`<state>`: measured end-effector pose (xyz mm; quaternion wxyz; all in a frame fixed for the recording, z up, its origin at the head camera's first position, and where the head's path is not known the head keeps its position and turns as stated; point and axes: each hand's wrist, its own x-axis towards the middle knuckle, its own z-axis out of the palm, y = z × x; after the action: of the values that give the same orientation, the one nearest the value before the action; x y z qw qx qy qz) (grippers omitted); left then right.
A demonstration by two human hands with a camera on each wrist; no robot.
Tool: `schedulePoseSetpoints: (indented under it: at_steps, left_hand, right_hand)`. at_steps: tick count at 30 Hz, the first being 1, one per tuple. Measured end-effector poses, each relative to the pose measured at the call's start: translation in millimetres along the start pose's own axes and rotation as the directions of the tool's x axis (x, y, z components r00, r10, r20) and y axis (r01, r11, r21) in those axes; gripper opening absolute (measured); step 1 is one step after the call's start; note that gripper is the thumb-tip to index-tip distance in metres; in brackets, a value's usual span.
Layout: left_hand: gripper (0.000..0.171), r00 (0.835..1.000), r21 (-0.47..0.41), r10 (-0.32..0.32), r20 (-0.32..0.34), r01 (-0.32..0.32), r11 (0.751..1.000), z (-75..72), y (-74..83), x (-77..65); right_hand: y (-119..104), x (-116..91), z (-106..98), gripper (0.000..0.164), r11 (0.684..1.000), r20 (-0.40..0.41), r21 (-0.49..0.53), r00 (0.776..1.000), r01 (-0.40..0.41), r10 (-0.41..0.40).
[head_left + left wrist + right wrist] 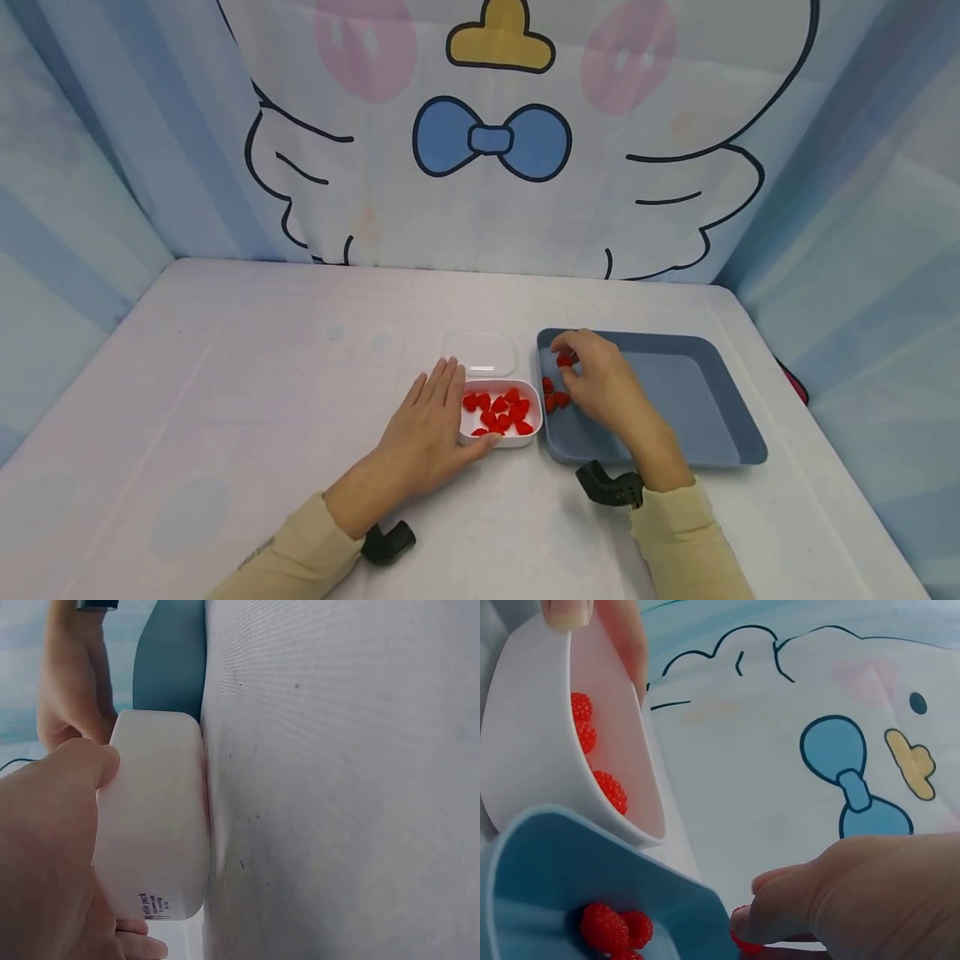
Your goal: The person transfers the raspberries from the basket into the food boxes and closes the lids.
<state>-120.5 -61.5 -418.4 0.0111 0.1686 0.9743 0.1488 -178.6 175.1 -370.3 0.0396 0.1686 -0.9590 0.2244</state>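
- The person's left hand [429, 437] is spread nearly flat, fingers straight along the left side of a white box [501, 444], thumb touching its near rim; it steadies against the box without curling round it.
- The right hand [606, 387] is nearly closed, thumb and fingertips pinching one raspberry [564, 360] over the far left corner of a blue-grey tray [667, 400]; the fingers partly hide the fruit.
- Three more raspberries [562, 400] lie in the tray against its left wall, just below that hand.
- The box stands upright just left of the tray, with a cluster of red raspberries [499, 406] on its floor.
- Between the pinched fruit and the box's inside rise the tray's left wall and the box's right rim.
- A clear lid [480, 354] lies just beyond the box on the white tabletop [225, 392].
- Behind hangs a cartoon-printed curtain [491, 221].
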Motion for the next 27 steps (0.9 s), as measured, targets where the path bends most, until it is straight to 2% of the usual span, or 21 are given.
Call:
schedulePoseSetpoints:
  at_steps: [10, 27]
  left_hand:
    - [0.100, 1.000, 0.002, -0.011, 0.001, 0.011, 1.000, 0.8, 0.9, 0.3]
    - [0.100, 1.000, 0.010, -0.006, -0.007, 0.006, 1.000, -0.1, 1.2, 0.7]
  right_hand:
    - [-9, -3, -3, 0.028, 1.000, -0.017, 0.011, 1.000, 0.006, -0.006]
    - [-20, -5, -3, 0.026, 0.998, -0.013, 0.025, 0.998, 0.065, -0.065]
